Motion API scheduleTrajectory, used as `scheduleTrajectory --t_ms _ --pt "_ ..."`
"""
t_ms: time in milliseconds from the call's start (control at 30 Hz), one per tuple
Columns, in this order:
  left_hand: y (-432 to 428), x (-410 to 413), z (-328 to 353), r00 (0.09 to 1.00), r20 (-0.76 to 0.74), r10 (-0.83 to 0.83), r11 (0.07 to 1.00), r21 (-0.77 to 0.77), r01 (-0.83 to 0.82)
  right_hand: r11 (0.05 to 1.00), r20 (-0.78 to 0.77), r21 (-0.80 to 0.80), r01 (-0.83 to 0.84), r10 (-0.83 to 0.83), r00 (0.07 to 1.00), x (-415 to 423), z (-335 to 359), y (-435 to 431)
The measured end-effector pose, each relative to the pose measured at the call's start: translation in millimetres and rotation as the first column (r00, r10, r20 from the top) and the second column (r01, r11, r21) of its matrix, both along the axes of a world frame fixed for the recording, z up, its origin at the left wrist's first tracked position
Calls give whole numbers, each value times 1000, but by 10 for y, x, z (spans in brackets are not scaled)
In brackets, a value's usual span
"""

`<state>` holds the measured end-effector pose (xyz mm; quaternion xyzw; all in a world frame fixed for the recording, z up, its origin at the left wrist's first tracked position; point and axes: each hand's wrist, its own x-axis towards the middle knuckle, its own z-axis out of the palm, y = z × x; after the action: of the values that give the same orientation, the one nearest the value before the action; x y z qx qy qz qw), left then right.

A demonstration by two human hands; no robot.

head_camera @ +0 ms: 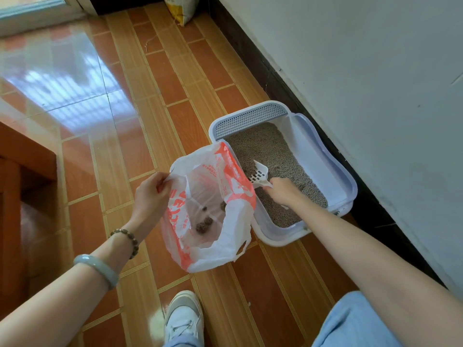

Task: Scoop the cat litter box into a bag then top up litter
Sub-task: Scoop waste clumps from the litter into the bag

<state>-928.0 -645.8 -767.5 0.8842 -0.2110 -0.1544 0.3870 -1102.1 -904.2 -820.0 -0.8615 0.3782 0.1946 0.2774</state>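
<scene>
Right hand [283, 191] is down in the litter box [343, 176], fingers wrapped round the handle of the white slotted scoop [259, 174]. The scoop head sits low over the grey litter [270, 151], just beside the bag's lip, and it looks empty as far as I can tell. Left hand [150, 194] pinches the rim of the white-and-orange plastic bag [225, 246] between thumb and fingers, holding the mouth up and open. The bag is right against the box, overlapping its near wall from this angle.

Here's the danger as I read it: that bag is held by one edge only. The side of the mouth nearest the box is floppy, so a loaded scoop coming across could catch the lip and fold it in. Clumps would then tip onto the tiled floor [125, 136] or back into the clean litter. A quick lift would also shed granules through the slots before the scoop clears the rim. And if the pinch slips, the whole mouth collapses.

Contents now: the bag holds a few dark clumps [204, 224] at the bottom, nothing more that I can make out. The box carries a bed of grey granules with some darker patches near the scoop. A yellow sack [181, 11] stands well apart by the wall [375, 71]. It may be the fresh litter, but I can't read it.
</scene>
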Motion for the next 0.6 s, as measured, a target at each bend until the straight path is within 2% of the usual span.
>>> scheduleTrajectory --t_ms 167,267,367,467,600 --pt "17 -13 26 1000 -7 26 1000 -13 -26 996 12 -77 54 -54 998 -129 28 -132" --pt "6 -29 32 1000 3 23 1000 -14 -23 995 135 -4 98 -97 986 -223 83 -177" --pt "-17 -61 33 1000 13 21 1000 -6 -21 993 221 -17 117 -111 969 -299 168 -210" --pt "-49 -75 38 1000 8 17 1000 -3 -17 990 281 -102 101 -69 957 -385 231 -239" --pt "-73 -118 64 1000 12 10 1000 -9 -10 983 267 -182 35 15 964 -497 300 -290"
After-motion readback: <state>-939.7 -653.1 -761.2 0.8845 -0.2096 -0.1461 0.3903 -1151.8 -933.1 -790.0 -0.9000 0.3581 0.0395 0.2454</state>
